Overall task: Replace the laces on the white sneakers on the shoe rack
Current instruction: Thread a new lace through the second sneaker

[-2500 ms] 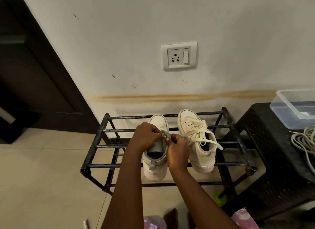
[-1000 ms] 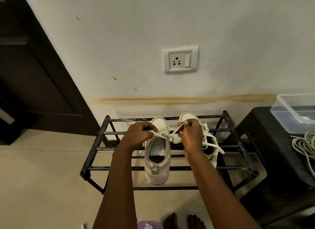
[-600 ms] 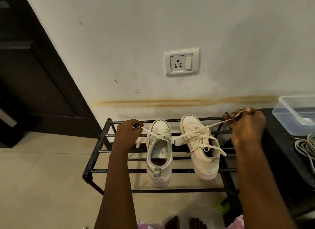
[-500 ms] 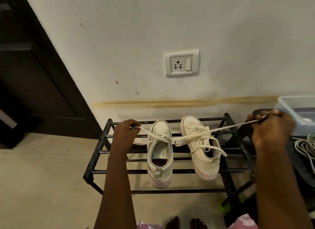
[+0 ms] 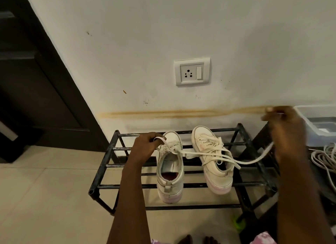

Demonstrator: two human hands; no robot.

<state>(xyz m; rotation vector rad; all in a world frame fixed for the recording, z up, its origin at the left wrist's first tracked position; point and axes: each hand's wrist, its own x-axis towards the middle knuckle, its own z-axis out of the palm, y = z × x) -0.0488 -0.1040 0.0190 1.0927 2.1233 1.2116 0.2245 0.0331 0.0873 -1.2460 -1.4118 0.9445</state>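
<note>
Pinching one end of the flat white lace (image 5: pixel 251 161) in curled fingers, the left hand (image 5: pixel 147 146) sits at the toe end of the left white canvas sneaker (image 5: pixel 170 173). The right hand (image 5: pixel 285 129), raised well off to the right and blurred, appears to grip the other end, and the lace sags between the two grips. Beside the left grip, that sneaker holds the lace only at its toe-most eyelets; the rest look bare. Between the grips stands the right white sneaker (image 5: pixel 211 163), fully laced with loose ends. Both rest on the black metal-bar shoe rack (image 5: pixel 109 163). Whether this lace is coming out or going in cannot be told. Either way the job looks early: one shoe mid-lacing, the other untouched. Below the right hand lies a coil of white cord (image 5: pixel 325 156), near a clear plastic tub (image 5: pixel 316 120).
</note>
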